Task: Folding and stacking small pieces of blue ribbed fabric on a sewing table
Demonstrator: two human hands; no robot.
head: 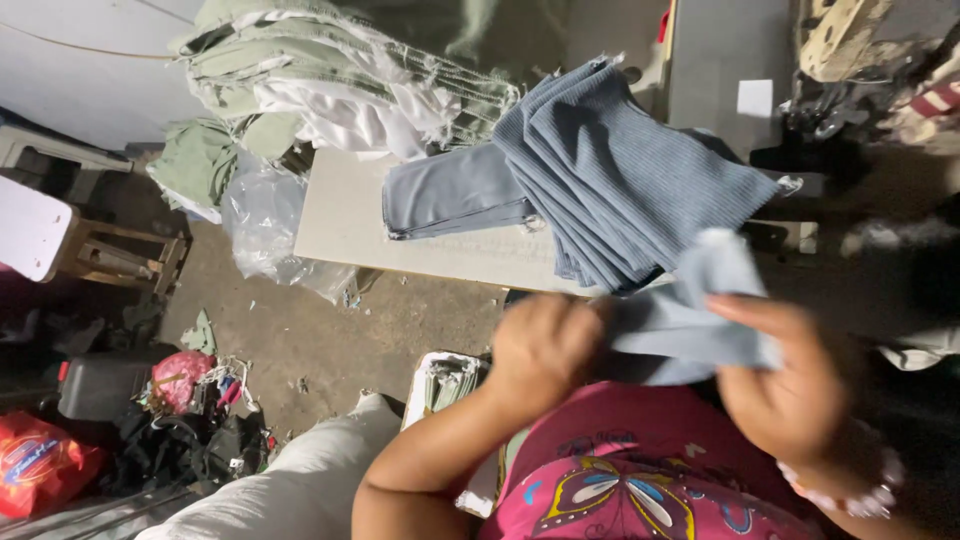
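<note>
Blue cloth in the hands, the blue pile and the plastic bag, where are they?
blue cloth (690, 310), head view, middle of the piece held between both hands.
blue pile (620, 170), head view, top piece of the stack on the table.
plastic bag (262, 215), head view, crinkled middle beside the table.

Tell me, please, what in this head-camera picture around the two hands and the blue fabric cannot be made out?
- Blue fabric piece held by both hands: motion-blurred, so its shape and edges are unclear.
- Left hand: fingertips hidden in the cloth, grip unclear.
- Right hand: blurred; its wrist runs into the dark lower right corner.
- Stack of ribbed blue pieces: overlapping layers hide the count.
- White table: far end buried under green and white garments.
</note>
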